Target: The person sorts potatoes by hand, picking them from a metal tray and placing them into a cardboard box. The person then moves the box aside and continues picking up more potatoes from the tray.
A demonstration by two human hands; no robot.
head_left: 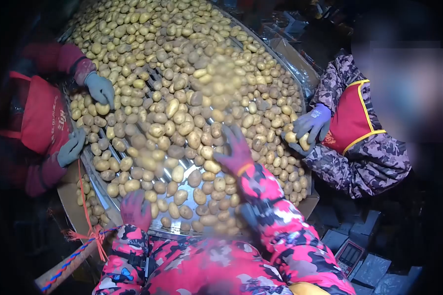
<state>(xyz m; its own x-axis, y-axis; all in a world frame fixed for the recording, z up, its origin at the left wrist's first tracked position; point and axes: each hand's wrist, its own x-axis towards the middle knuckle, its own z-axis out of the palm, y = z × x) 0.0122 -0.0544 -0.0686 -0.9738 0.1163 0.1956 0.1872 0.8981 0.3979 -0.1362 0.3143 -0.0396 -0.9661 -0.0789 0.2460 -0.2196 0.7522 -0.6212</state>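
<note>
Potatoes (177,115) cover a long metal sorting table (184,184), heaped thickly at the far end and thinner near me. My right hand (235,150), in a pinkish-grey glove, reaches over the middle of the pile with its fingers spread on or just above the potatoes. At the table's near left edge my left hand (136,210), gloved alike, lies with its fingers stretched out beside some potatoes. I see no potato held in either of my hands.
On the left, a person in a red apron (43,115) has two gloved hands at the pile. Across on the right, another person's gloved hands (312,125) hold potatoes. A pole (66,263) with orange string stands lower left. Cardboard (307,204) borders the table; a small device (349,255) lies lower right.
</note>
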